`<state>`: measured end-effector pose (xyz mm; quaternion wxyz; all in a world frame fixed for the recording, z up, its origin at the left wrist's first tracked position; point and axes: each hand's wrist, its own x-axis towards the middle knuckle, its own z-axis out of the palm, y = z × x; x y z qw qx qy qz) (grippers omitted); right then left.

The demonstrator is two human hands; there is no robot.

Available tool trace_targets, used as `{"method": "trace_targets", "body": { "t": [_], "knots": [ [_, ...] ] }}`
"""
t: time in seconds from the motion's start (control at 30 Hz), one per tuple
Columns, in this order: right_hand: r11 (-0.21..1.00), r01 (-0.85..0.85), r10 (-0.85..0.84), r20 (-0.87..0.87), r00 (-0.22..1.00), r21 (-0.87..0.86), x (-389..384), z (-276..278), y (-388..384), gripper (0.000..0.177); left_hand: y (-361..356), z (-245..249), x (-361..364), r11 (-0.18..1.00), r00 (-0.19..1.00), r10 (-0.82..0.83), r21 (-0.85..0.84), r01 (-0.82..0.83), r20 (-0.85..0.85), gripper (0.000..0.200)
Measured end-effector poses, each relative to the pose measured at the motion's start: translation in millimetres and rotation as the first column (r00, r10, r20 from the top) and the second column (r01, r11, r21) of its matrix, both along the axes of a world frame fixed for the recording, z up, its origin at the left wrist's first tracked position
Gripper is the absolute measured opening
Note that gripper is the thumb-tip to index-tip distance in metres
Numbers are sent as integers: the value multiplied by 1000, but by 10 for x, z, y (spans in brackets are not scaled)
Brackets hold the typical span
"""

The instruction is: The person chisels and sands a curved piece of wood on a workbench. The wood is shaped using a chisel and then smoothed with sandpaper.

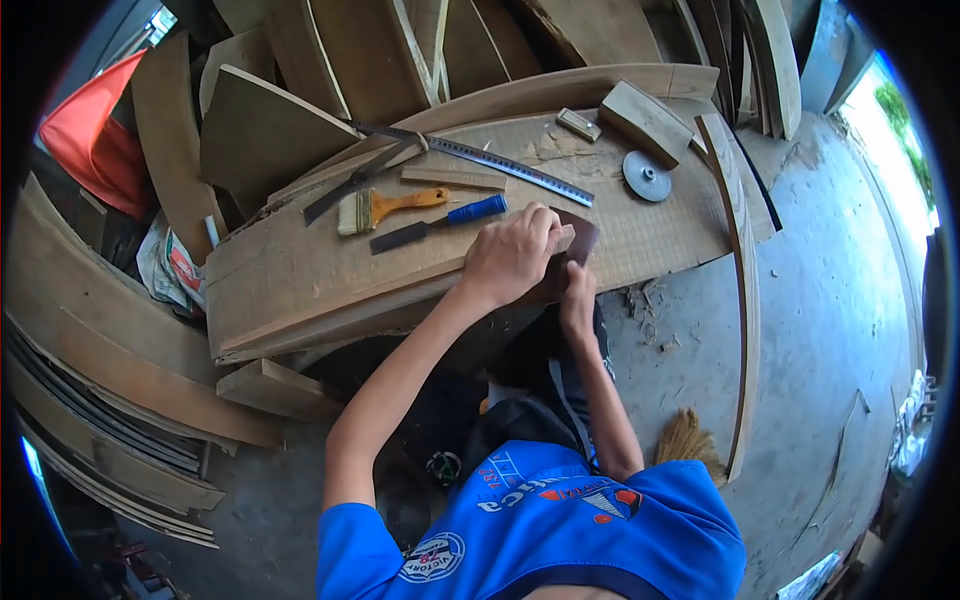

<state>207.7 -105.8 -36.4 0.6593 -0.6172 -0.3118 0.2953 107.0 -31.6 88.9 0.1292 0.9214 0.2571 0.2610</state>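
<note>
Over the near edge of the wooden workbench [290,285], my left hand [512,252] is closed, its fingertips pinching a small pale piece [565,238]. This lies against a thin dark brown sheet [583,236]. Just below, my right hand [578,303] holds the sheet's lower edge between thumb and fingers. Left of my left hand lie a blue-handled chisel [478,210] and a flat brush [392,205] with a wooden handle. Behind them are a wooden strip [455,178] and a steel ruler [515,172]. The underside of the sheet is hidden.
A metal disc [647,177], a wooden block [643,122] and a small block [578,125] sit at the bench's right. A long curved strip [742,300] leans against its right end. Boards [150,375] are stacked at left. A straw broom [688,442] lies on the floor.
</note>
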Motion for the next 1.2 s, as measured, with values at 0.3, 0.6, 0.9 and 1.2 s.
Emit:
{"method": "trace_targets", "body": {
  "t": [0.3,0.6,0.9,1.2],
  "knots": [
    [997,-31,27,52,998,71,104,65,-31,32,113,53,10,958,994,59,-275,-82,-89,23],
    [997,-74,74,-44,996,-3,90,192,-22,34,154,59,14,937,993,-26,-344,65,119,17],
    [999,-40,40,-46,998,8,27,229,-82,29,142,62,0,848,981,27,-525,79,191,19],
    [997,-71,70,-58,996,-14,73,43,-129,31,14,183,-5,875,997,9,-483,28,72,43]
  ]
}}
